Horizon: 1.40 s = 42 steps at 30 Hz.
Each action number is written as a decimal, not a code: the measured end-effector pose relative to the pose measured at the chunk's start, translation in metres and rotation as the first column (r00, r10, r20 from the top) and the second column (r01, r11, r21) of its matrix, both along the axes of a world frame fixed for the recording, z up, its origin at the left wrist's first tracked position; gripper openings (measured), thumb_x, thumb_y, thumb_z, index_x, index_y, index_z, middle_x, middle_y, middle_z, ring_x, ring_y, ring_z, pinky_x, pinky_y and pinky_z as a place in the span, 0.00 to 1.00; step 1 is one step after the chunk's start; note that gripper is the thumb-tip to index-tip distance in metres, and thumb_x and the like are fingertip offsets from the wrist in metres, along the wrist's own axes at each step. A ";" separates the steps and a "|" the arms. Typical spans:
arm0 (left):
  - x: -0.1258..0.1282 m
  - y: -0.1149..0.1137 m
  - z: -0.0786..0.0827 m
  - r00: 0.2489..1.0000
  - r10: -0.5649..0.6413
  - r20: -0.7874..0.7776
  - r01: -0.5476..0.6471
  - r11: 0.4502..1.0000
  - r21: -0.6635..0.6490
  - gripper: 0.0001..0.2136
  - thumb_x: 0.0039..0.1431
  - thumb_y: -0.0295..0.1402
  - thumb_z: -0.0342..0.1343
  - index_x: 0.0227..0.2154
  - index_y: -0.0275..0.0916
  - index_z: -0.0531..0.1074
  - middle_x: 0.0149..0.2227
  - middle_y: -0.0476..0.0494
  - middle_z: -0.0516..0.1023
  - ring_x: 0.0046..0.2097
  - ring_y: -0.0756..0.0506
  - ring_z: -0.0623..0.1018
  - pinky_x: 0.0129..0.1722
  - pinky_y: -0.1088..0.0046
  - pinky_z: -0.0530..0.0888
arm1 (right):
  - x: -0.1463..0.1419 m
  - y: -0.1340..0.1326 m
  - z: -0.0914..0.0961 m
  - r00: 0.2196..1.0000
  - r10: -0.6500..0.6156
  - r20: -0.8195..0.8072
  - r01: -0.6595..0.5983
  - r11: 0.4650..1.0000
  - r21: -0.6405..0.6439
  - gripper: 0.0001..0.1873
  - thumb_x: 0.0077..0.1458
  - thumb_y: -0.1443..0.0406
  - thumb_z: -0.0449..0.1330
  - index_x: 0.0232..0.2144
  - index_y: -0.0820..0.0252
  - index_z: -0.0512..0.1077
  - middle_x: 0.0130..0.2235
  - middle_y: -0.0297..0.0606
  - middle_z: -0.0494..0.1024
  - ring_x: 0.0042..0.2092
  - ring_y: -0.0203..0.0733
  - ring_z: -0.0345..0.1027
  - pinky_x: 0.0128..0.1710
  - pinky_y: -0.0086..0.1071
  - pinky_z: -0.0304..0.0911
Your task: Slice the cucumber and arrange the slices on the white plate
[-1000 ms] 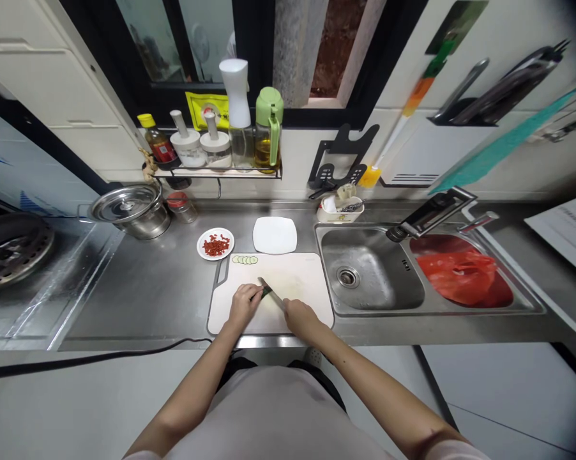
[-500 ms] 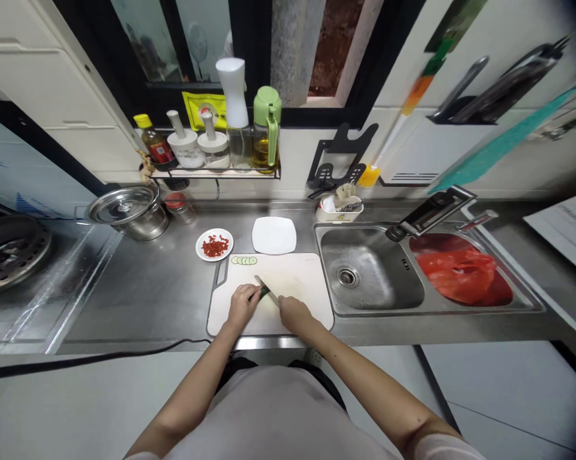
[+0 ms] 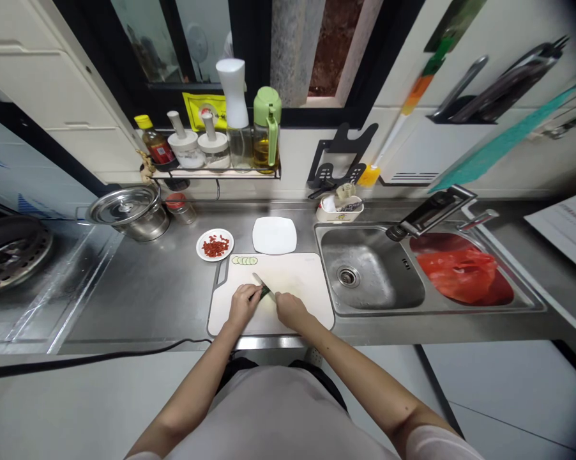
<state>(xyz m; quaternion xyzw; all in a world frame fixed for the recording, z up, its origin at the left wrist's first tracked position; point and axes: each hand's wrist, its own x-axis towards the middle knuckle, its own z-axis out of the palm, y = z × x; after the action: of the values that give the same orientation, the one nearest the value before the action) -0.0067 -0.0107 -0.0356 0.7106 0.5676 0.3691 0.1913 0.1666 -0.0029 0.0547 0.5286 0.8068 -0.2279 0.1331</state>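
My left hand (image 3: 242, 305) is closed around a dark green cucumber (image 3: 264, 291) on the white cutting board (image 3: 307, 275); most of the cucumber is hidden under the fingers. In my right hand (image 3: 292, 311) is a kitchen knife (image 3: 259, 279), its blade slanting to the far left across the cucumber's end. Whether the edge has entered the cucumber is too small to tell. Several cucumber slices (image 3: 244, 260) lie in an overlapping row at the board's far left corner. Behind the board are a white square plate (image 3: 274, 235) and a round plate (image 3: 200, 252) bearing chopped red pieces (image 3: 216, 246).
To the right is a double sink (image 3: 374, 300) with a red plastic bag (image 3: 460, 271) in its right basin and a faucet (image 3: 426, 214) over it. A lidded steel pot (image 3: 139, 220) and a jar (image 3: 181, 209) stand left. Bottles fill a wall rack (image 3: 221, 174).
My right hand and the knife have shifted slightly left and away from me. The left hand stays on the cucumber in about the same spot.
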 end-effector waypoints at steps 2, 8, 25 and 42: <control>0.000 0.000 0.000 1.000 0.001 0.001 -0.001 1.000 -0.001 0.10 0.62 0.34 0.51 0.37 0.41 0.77 0.37 0.43 0.79 0.40 0.46 0.76 0.43 0.66 0.73 | -0.001 0.000 -0.002 1.000 0.001 -0.001 -0.001 1.000 0.008 0.16 0.56 0.76 0.45 0.44 0.65 0.67 0.39 0.48 0.76 0.44 0.43 0.71 0.42 0.33 0.63; 0.000 0.000 0.000 1.000 0.010 0.008 -0.010 1.000 0.001 0.10 0.62 0.35 0.51 0.37 0.42 0.77 0.37 0.43 0.79 0.41 0.46 0.76 0.43 0.66 0.73 | -0.005 0.002 -0.006 1.000 -0.006 -0.006 0.006 1.000 0.017 0.17 0.55 0.76 0.45 0.44 0.65 0.67 0.40 0.46 0.76 0.44 0.42 0.71 0.43 0.33 0.63; 0.000 0.000 -0.002 1.000 0.015 0.008 -0.015 1.000 0.020 0.09 0.62 0.34 0.52 0.37 0.41 0.77 0.37 0.44 0.79 0.40 0.46 0.76 0.43 0.67 0.73 | -0.015 0.008 -0.005 0.999 -0.033 0.003 0.033 0.999 -0.038 0.17 0.57 0.75 0.46 0.47 0.64 0.65 0.41 0.47 0.76 0.47 0.42 0.71 0.45 0.33 0.63; 0.001 -0.001 -0.001 1.000 0.022 0.002 -0.022 1.000 0.019 0.09 0.62 0.33 0.52 0.37 0.41 0.77 0.37 0.44 0.79 0.41 0.46 0.76 0.43 0.67 0.72 | -0.017 0.008 -0.017 0.999 -0.035 -0.015 0.035 0.999 -0.001 0.17 0.57 0.76 0.44 0.47 0.65 0.64 0.41 0.48 0.76 0.46 0.43 0.71 0.43 0.32 0.63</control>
<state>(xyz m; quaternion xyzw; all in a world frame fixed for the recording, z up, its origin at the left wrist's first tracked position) -0.0053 -0.0118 -0.0362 0.7058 0.5717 0.3772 0.1807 0.1493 0.0050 0.0380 0.5410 0.7983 -0.2344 0.1231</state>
